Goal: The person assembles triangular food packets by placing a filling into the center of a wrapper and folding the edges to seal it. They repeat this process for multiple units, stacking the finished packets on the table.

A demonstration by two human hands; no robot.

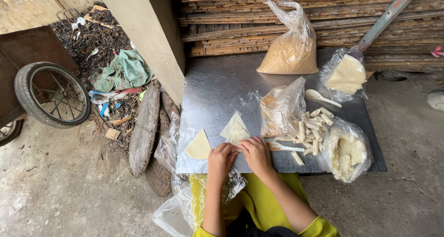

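Both hands pinching triangular wrapper, steel table; concrete floor

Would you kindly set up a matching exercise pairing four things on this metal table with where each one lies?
Things:
1. bag of crumbs
2. white spoon
3. pile of rolls
4. triangular wrapper

Places:
A. left of both hands
B. far edge, by the stacked wood
C. between two bags at the right
D. just beyond the rolls

Pairs: 1-B, 2-D, 3-C, 4-A
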